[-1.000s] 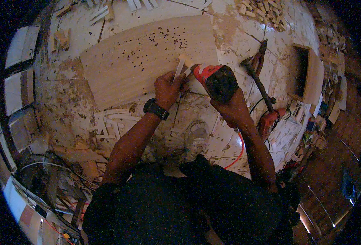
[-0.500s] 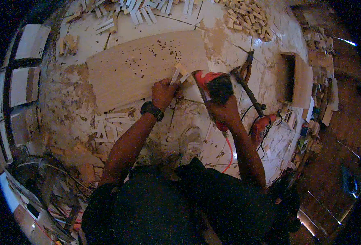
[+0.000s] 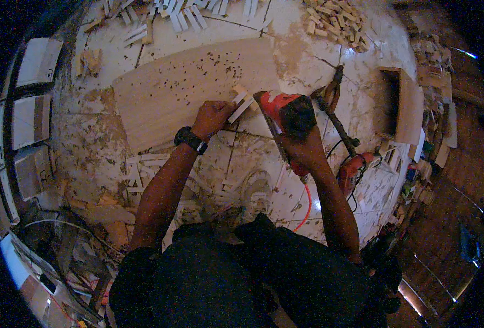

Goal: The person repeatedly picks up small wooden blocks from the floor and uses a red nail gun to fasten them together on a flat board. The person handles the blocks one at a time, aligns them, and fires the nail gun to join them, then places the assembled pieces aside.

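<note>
In my right hand (image 3: 305, 147) is a red and black air nailer (image 3: 285, 112), its nose toward a small joined group of pale wood strips (image 3: 242, 104). A red hose (image 3: 307, 199) runs down from the nailer. My left hand (image 3: 214, 116), with a dark watch on the wrist, is closed beside the strips' left end; whatever its curled fingers hold is hidden. Both the strips and my left hand are over the near right part of a large flat wooden board (image 3: 154, 104), which has many small dark bits scattered on it.
Cut strips (image 3: 181, 13) and short blocks (image 3: 335, 22) lie beyond the board. To the right are a dark long-handled tool (image 3: 335, 117), a red corded power tool (image 3: 357, 167) and an open wooden box (image 3: 409, 109). Wood scraps (image 3: 110, 218) litter the left floor.
My left hand has drawn back leftward from the wood strips, which now show more fully. The nailer stays in my right hand, nearly in the same place.
</note>
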Motion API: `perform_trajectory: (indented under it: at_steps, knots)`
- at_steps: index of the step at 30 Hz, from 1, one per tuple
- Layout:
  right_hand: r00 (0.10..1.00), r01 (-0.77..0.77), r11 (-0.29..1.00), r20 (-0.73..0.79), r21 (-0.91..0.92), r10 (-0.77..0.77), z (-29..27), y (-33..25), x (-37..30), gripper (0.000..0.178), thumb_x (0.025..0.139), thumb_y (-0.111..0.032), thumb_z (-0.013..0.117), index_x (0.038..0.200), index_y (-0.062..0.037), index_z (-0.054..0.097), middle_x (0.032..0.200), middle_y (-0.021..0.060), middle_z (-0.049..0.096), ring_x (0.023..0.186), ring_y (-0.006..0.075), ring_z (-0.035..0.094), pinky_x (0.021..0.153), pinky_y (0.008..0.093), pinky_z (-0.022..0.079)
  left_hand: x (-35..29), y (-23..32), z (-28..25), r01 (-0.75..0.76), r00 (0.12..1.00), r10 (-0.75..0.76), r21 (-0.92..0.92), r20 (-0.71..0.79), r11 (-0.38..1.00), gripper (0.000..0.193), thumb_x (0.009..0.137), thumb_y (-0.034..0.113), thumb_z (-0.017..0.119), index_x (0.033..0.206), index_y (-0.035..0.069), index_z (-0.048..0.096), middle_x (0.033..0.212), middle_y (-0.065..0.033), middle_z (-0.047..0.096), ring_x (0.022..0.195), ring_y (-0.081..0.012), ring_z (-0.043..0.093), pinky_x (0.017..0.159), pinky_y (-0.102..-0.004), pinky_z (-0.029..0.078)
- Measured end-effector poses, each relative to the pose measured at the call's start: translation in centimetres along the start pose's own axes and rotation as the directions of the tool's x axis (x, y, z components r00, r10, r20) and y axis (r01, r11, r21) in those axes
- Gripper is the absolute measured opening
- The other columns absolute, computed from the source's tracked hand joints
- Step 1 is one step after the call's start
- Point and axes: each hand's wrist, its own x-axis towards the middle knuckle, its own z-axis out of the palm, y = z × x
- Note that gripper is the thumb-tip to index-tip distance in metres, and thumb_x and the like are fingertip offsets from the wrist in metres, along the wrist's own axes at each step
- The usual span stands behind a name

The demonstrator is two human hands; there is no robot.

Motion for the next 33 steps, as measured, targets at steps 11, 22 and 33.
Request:
perform_trajectory:
  at_steps: [11,22,33]
  knots:
    - [0.985,0.141,0.971,0.125,-0.191,-0.119,1.2,-0.7,2.3,0.026,0.078,-0.015,0.063,0.101,-0.0053,0.057,0.093,0.0098,0.063,0.082,0.0206,0.059,0.076,0.0324,0.047,0.6,-0.3,0.0,0.029,0.999,-0.030,0.016,0.035,0.999,0.036,0.084,0.034,0.054,0.080,0.001,0.068,0.058,-0.0120,0.060,0.048,-0.0171,0.058,0.051,-0.0313,0.046]
    - [0.956,0.294,0.948,0.052,-0.118,-0.290,1.7,-0.9,2.8,0.019,0.068,-0.012,0.063,0.084,-0.0023,0.059,0.077,0.0116,0.064,0.067,0.0228,0.060,0.065,0.0353,0.048,0.8,0.8,-0.3,0.357,0.934,-0.346,-0.167,0.093,0.919,0.038,0.082,0.036,0.055,0.073,0.000,0.066,0.052,-0.0130,0.057,0.045,-0.0195,0.054,0.048,-0.0345,0.043]
    - [0.989,0.147,0.975,-0.001,-0.164,-0.149,2.5,-1.0,1.8,0.025,0.073,-0.017,0.061,0.095,-0.0047,0.058,0.084,0.0124,0.064,0.075,0.0246,0.062,0.071,0.0343,0.048,1.3,0.3,-0.7,0.127,0.984,-0.135,0.065,0.121,0.990,0.041,0.083,0.037,0.057,0.076,-0.002,0.066,0.057,-0.0145,0.060,0.051,-0.0206,0.059,0.054,-0.0346,0.047]
